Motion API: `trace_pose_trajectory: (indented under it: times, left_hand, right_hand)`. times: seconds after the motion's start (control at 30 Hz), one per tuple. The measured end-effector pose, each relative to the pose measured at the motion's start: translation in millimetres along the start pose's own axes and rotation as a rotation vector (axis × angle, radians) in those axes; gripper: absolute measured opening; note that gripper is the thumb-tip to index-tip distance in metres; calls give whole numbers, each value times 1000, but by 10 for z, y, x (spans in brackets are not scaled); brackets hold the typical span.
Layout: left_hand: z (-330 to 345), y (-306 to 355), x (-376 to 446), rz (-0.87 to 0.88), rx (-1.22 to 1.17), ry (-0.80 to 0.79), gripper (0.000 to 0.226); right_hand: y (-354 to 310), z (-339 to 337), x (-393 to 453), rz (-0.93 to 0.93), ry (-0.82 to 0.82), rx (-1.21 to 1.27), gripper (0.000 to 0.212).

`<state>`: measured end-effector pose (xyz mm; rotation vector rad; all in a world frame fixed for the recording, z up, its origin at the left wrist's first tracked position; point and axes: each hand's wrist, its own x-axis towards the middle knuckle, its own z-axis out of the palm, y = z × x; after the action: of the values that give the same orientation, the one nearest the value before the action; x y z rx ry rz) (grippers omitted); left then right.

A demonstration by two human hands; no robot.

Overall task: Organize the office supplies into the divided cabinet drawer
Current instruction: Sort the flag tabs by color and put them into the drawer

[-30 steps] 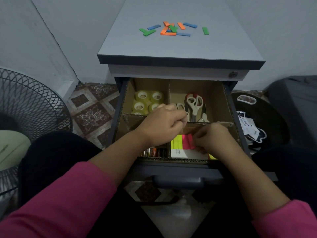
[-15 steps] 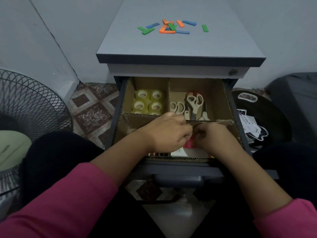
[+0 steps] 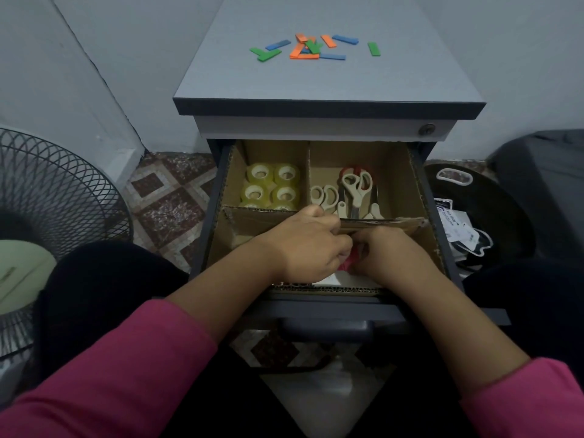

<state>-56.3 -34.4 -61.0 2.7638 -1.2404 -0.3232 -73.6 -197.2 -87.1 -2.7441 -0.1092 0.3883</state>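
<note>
The cabinet drawer (image 3: 423, 235) stands pulled out, split by cardboard dividers. Clear tape rolls (image 3: 270, 184) fill the back left compartment and several scissors (image 3: 354, 191) lie in the back right one. Both hands are down in the front compartments, touching each other. My left hand (image 3: 308, 248) and my right hand (image 3: 392, 254) have curled fingers around a pink sticky-note pad (image 3: 349, 265), mostly hidden between them. A white pack (image 3: 328, 279) shows just below the hands. Several coloured flat strips (image 3: 311, 47), green, blue and orange, lie scattered on the cabinet top (image 3: 328, 86).
A floor fan with a wire grille (image 3: 53, 197) stands at the left. A black round object with papers and stickers (image 3: 467, 216) lies on the floor at the right, beside a dark grey bin (image 3: 543, 172). My dark-clothed knees flank the drawer.
Both hands have drawn together over the front compartment. The yellow and pink sticky notes seen a second ago are now almost fully covered by the hands.
</note>
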Motion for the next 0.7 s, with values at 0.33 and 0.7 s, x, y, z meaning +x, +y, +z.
trace_pose_trajectory:
  times: [0.33,0.7]
  left_hand:
    - [2,6,-1,-3,-15,-1,23]
    - [25,-21,1,8,-24,13,23]
  right_hand:
    - [-6,4,8,-1,-13,8,27]
    - [114,-57,-8,20,10,1,37]
